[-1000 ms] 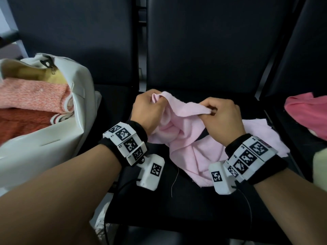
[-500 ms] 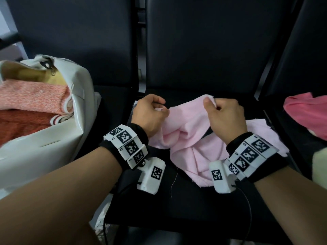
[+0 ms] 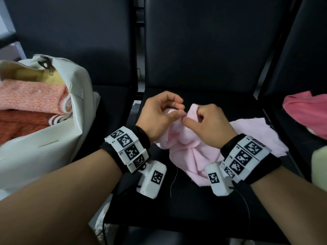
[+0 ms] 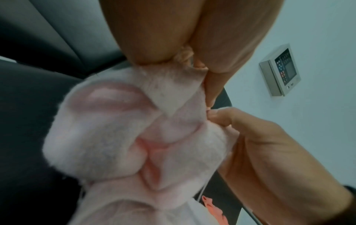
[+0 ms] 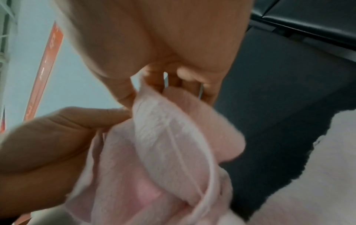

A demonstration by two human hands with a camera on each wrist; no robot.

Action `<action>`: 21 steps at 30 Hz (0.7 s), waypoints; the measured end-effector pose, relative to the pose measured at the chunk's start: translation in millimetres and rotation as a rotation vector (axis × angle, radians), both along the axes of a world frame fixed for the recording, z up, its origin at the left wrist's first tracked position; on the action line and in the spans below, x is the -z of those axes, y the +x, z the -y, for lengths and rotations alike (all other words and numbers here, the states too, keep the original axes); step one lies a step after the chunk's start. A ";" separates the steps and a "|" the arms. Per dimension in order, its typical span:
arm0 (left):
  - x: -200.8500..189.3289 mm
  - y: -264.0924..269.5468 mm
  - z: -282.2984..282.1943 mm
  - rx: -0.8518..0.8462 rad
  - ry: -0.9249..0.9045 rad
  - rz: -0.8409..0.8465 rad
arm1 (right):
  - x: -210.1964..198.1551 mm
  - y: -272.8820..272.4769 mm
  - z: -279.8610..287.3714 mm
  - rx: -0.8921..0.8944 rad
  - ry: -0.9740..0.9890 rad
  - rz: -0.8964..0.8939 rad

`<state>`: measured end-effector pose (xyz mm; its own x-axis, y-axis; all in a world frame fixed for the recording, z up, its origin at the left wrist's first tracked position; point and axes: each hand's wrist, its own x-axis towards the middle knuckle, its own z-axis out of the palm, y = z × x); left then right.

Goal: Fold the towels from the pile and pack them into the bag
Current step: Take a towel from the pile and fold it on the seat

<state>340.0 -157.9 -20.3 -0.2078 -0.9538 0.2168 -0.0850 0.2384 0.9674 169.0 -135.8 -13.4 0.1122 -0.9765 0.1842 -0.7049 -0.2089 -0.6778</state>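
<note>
A light pink towel (image 3: 192, 154) lies crumpled on the black middle seat (image 3: 194, 209), one flap spread flat to the right. My left hand (image 3: 178, 108) pinches a raised fold of it between thumb and curled fingers; the left wrist view shows the cloth (image 4: 134, 137) running up into those fingers (image 4: 154, 45). My right hand (image 3: 193, 116) grips the same bunched edge right beside it, thumbs almost touching. In the right wrist view its fingers (image 5: 154, 79) curl over the towel's hem (image 5: 163, 137). The white bag (image 3: 58, 142) stands open on the left seat.
Inside the bag lie a folded salmon towel (image 3: 31, 96) and a rust one (image 3: 17, 126). A deep pink towel (image 3: 307, 112) and a pale cloth (image 3: 319, 165) sit on the right seat. Black chair backs (image 3: 203, 41) rise behind. A loose thread (image 3: 172, 181) hangs from the towel.
My hands have come together from about a hand's width apart. The stretched upper edge of the pink towel is now bunched between them and sits lower.
</note>
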 end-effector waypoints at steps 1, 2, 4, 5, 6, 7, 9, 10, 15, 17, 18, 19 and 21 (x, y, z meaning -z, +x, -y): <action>2.1 0.4 1.8 -0.026 -0.019 0.048 | -1.5 -0.3 1.2 0.063 -0.039 0.006; 4.5 1.2 3.6 -0.059 -0.026 0.097 | -4.1 -0.9 2.2 0.128 -0.058 0.016; 8.2 3.7 7.0 -0.139 -0.032 0.176 | -7.4 -4.1 4.3 0.210 -0.090 0.029; 8.8 4.0 7.8 -0.179 -0.038 0.206 | -8.2 -6.3 5.5 0.240 -0.104 0.019; 8.4 4.3 7.7 -0.219 -0.041 0.230 | -8.8 -8.9 6.6 0.272 -0.114 0.001; 7.5 4.5 7.3 -0.258 -0.036 0.249 | -8.3 -11.6 8.0 0.303 -0.134 -0.015; 6.0 5.4 6.6 -0.313 -0.012 0.276 | -8.2 -16.4 10.9 0.364 -0.172 -0.039; 5.9 6.2 6.8 -0.319 -0.002 0.281 | -8.2 -18.7 12.5 0.395 -0.177 -0.044; 8.7 4.0 5.7 -0.234 0.035 0.254 | -6.0 -20.9 14.3 0.414 -0.139 -0.084; 8.4 0.4 3.2 -0.193 0.042 0.246 | -2.2 -20.6 13.9 0.387 -0.128 -0.081; 8.0 -1.0 2.3 -0.180 0.043 0.242 | -1.1 -20.2 13.2 0.375 -0.113 -0.084; 7.9 -2.4 1.6 -0.174 0.048 0.238 | -0.7 -19.6 12.0 0.365 -0.100 -0.094; 7.5 -4.2 0.4 -0.166 0.068 0.220 | -1.1 -17.9 10.1 0.364 -0.103 -0.120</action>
<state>335.7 -158.3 -27.7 -0.0830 -0.9895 0.1183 -0.3272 0.1392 0.9346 151.1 -145.9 -12.3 -0.2112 -0.9336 0.2896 -0.8186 0.0071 -0.5744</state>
